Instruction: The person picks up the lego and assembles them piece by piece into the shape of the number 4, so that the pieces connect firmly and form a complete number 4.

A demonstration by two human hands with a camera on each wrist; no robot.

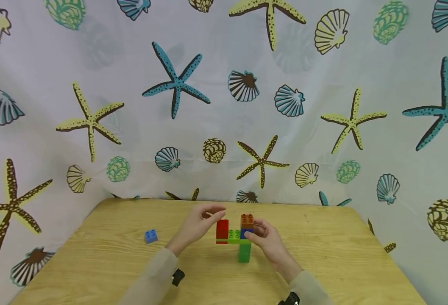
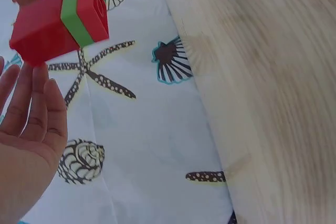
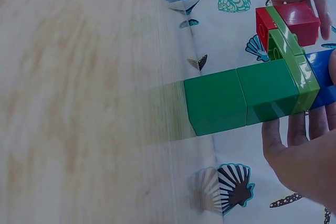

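Observation:
A toy-brick structure stands upright on the table. Two stacked green bricks [image 3: 239, 98] form its column, under a light green plate [image 1: 234, 237] that reaches out to the left. Red bricks [image 1: 222, 228] sit above and below the plate's left end. Over the column come a blue brick [image 1: 243, 232] and, topmost, an orange-brown brick [image 1: 247, 219]. My right hand [image 1: 274, 246] grips the structure at the blue brick, thumb in front and fingers behind. With fingers loosely bent, my left hand [image 1: 198, 225] is beside the upper red brick, fingertips right at its top in the left wrist view.
A loose blue brick [image 1: 151, 236] lies on the wooden table [image 1: 113, 271], left of the left hand. Behind the table's far edge hangs a white cloth [image 1: 208, 123] printed with shells and starfish. Dark wrist cameras [image 1: 178, 277] sit on both sleeves.

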